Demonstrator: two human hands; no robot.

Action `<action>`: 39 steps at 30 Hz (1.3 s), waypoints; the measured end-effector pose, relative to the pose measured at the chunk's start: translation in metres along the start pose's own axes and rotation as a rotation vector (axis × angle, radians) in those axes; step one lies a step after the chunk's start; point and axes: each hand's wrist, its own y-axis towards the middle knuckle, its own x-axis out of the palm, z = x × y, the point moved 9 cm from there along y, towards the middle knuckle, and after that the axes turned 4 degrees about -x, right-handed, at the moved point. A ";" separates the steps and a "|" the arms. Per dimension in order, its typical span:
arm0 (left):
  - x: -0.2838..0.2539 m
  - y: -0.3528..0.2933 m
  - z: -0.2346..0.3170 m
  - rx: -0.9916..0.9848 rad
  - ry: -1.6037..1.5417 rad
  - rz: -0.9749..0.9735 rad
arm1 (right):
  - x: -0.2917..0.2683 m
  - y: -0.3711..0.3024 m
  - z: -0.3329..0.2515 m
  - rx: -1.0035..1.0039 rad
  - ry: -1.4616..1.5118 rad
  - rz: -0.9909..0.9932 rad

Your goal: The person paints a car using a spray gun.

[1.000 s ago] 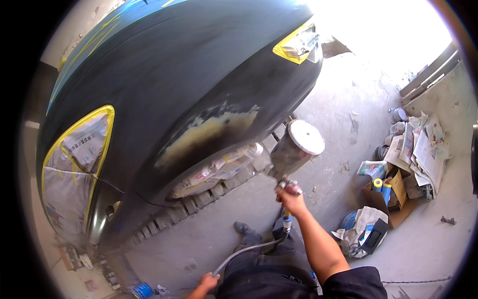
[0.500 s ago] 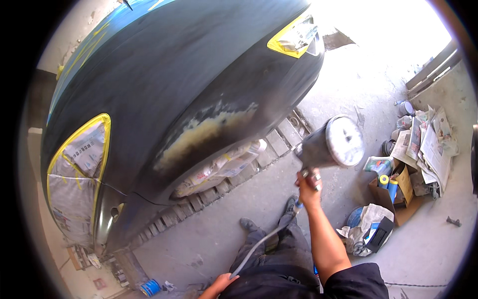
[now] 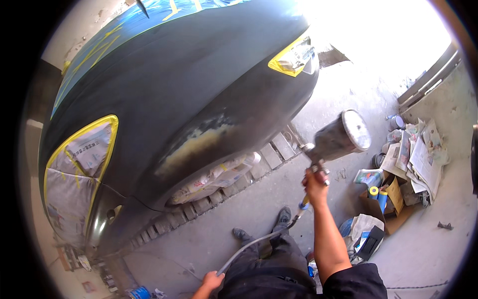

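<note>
The grip of the right hand is closed round the handle of a metal spray gun with a dark-smeared, cylindrical cup and a round, whitish lid; whether a finger is drawing the trigger, I cannot tell. The left hand has its fingers curled round a grey, flexible hose, nearer the wearer than the dark, matt-painted car body.

What could go wrong comes mostly from angle and slack. The cup leans well over, its lid facing away from the car body, so a loosely seated lid might let liquid seep onto the hand or the grey concrete floor. Should the gun swing nearer or tip, any spray may land thick in one spot and run, or thin in another, around the pale yellowish patch on the car body's side. A lifted yellow edge on the papered, tape-bordered panel at the car body's left end could let mist creep beneath. If the left hand loses the hose, its loop could drop and drag at the gun or catch the feet.

The spray gun stands just above the right-hand grip, off the car body's right side and apart from it, the nozzle end toward the car body. The hose joins below that same grip.
</note>
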 end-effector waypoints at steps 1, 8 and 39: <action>-0.003 -0.001 0.010 0.012 -0.003 0.017 | -0.014 0.011 -0.006 -0.015 -0.010 0.094; -0.007 -0.005 0.011 -0.025 -0.068 0.000 | -0.023 0.022 -0.046 -0.126 0.110 0.176; 0.033 0.049 -0.039 -0.016 -0.090 -0.080 | 0.040 -0.207 -0.021 -0.810 -0.951 -0.574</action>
